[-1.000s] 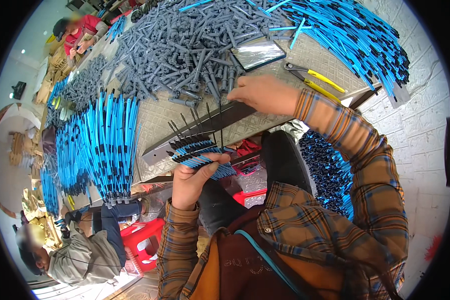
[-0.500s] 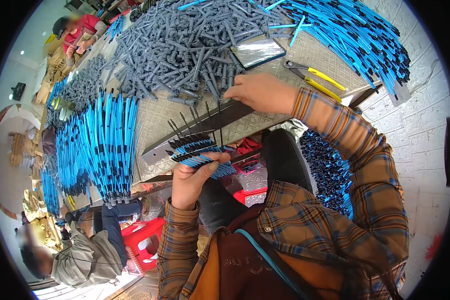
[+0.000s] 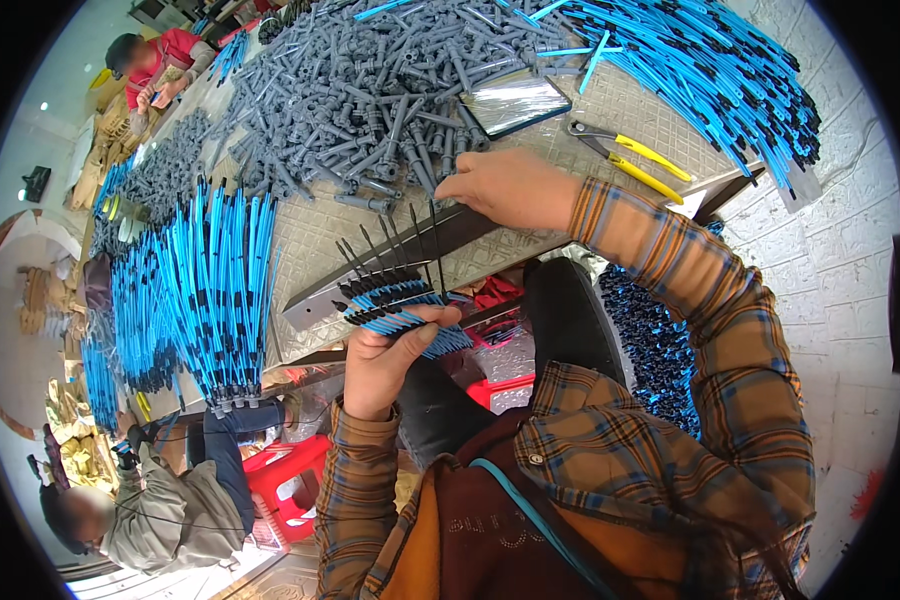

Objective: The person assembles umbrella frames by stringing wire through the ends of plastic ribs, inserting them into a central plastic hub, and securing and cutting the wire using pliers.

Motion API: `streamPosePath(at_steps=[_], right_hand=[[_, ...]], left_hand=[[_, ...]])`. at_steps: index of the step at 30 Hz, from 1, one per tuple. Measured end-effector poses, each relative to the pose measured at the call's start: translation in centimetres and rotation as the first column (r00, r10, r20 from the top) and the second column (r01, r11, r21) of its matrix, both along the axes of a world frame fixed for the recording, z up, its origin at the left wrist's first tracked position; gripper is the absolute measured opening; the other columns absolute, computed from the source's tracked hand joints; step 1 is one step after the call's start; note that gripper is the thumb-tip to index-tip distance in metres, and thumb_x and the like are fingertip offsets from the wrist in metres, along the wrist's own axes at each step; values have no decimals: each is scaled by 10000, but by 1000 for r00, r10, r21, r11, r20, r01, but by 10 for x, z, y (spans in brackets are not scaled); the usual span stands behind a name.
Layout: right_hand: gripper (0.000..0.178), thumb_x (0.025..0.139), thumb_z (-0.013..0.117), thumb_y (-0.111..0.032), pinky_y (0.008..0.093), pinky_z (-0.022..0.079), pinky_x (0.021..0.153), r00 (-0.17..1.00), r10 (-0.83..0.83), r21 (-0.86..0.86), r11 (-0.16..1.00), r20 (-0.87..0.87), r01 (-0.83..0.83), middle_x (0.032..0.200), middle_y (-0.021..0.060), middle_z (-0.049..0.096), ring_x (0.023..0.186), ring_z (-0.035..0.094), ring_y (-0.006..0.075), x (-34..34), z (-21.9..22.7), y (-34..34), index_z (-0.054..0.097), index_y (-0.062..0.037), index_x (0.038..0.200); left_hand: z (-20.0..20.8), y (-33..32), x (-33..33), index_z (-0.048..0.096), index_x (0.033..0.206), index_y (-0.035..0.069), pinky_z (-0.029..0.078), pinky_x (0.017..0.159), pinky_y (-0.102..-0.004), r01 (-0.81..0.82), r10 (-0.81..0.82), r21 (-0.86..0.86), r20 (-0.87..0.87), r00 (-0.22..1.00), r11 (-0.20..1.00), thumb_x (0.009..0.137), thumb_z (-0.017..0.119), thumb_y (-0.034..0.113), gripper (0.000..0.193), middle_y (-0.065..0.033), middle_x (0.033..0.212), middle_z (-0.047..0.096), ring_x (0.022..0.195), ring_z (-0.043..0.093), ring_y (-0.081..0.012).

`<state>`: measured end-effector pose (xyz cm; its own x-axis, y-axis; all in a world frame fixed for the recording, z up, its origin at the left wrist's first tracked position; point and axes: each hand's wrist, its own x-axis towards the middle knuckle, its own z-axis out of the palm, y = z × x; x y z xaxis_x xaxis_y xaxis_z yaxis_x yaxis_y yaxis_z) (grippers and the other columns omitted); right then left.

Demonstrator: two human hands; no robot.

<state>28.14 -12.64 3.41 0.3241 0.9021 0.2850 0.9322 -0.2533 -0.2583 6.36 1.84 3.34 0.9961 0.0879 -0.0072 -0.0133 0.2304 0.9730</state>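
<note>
My left hand [image 3: 390,355] is closed around a bundle of thin blue tubes with black fittings [image 3: 395,305], held just off the near table edge. Several slim black rods [image 3: 390,238] stick up from this bundle. Above its right side, my right hand [image 3: 505,187] has thumb and fingers pinched together at the top of the longest black rod [image 3: 438,245]. Whether they grip the rod or some small part there cannot be made out. Beyond the fingertips lies a large heap of grey plastic tubular parts [image 3: 360,100].
Blue tubes with black fittings [image 3: 220,290] lie at left; another pile [image 3: 710,80] fills the far right. Yellow-handled pliers [image 3: 640,165] and a clear-wrapped flat pack [image 3: 518,103] rest on the table. A metal bar [image 3: 390,260] runs along its edge. Two people work at left, near a red stool [image 3: 290,490].
My right hand has shifted slightly left, toward the top of the longest rod. My left hand and its bundle have stayed put.
</note>
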Motion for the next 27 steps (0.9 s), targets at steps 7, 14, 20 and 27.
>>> streamPosePath(at_steps=[7, 14, 20, 27], right_hand=[[207, 834, 533, -190, 393, 466, 618, 1000, 15, 51, 999, -4, -15, 835, 76, 523, 761, 570, 291, -1, -9, 14, 584, -208, 1034], [203, 834, 527, -184, 390, 467, 605, 1000, 28, 61, 998, 0, -28, 820, 74, 521, 741, 570, 285, -6, -6, 24, 588, -210, 1026], [156, 817, 536, -160, 385, 468, 592, 998, 67, 144, 987, 4, -67, 804, 71, 519, 735, 575, 276, -10, -12, 41, 594, -171, 962], [123, 801, 539, -146, 393, 468, 592, 995, 95, 169, 981, -7, -92, 793, 78, 526, 727, 580, 281, -18, -14, 54, 602, -129, 906]], left_hand=[[-3, 2, 0, 609, 1027, -11, 442, 884, -327, 2, -2, -4, 2, 1000, 1000, 846, 555, 1, 189, -137, 1005, 640, 977, 592, -206], [-1, 4, -1, 600, 1037, -13, 440, 885, -328, 21, -21, -2, 3, 1000, 1000, 849, 549, 1, 195, -132, 1012, 637, 979, 590, -200], [-1, 6, -2, 598, 1034, -15, 445, 877, -322, 39, -39, 12, 14, 999, 999, 852, 543, -1, 191, -130, 1019, 634, 981, 588, -203], [0, 10, -6, 598, 1034, -13, 452, 869, -317, 18, -19, -47, -15, 1000, 999, 858, 537, 9, 188, -127, 1016, 633, 975, 589, -201]])
